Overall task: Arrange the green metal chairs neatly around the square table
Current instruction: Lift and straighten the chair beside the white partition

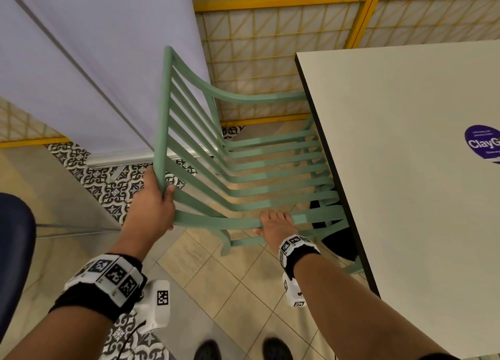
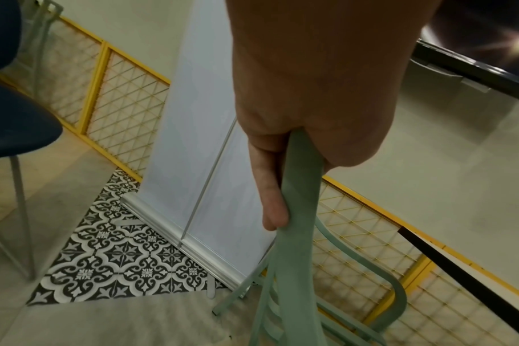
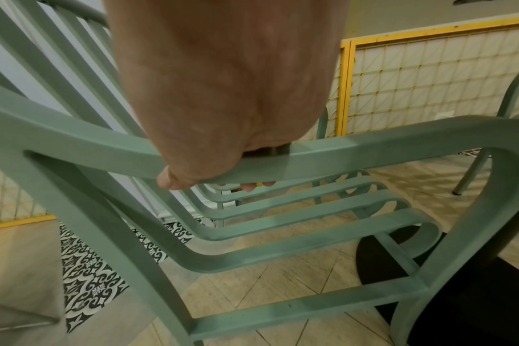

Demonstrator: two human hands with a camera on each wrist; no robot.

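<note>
A green slatted metal chair point(image 1: 243, 167) stands at the left side of the square table point(image 1: 405, 170), its seat front partly under the table's black edge. My left hand point(image 1: 155, 205) grips the near corner of the chair's top back rail point(image 2: 297, 187), fingers wrapped round it. My right hand point(image 1: 274, 224) grips the near armrest point(image 3: 341, 152) from above, fingertips curled under the bar. The black table base point(image 3: 474, 292) shows under the seat. The leg of another green chair point(image 3: 471, 173) shows at the far right in the right wrist view.
A white roll-up banner point(image 1: 94, 62) on a metal foot point(image 2: 193, 245) stands just left of the chair back. A yellow-framed mesh fence point(image 1: 270, 48) runs behind. A dark blue chair point(image 1: 13, 251) is at my left. The floor is tile, with a patterned strip point(image 1: 113, 186).
</note>
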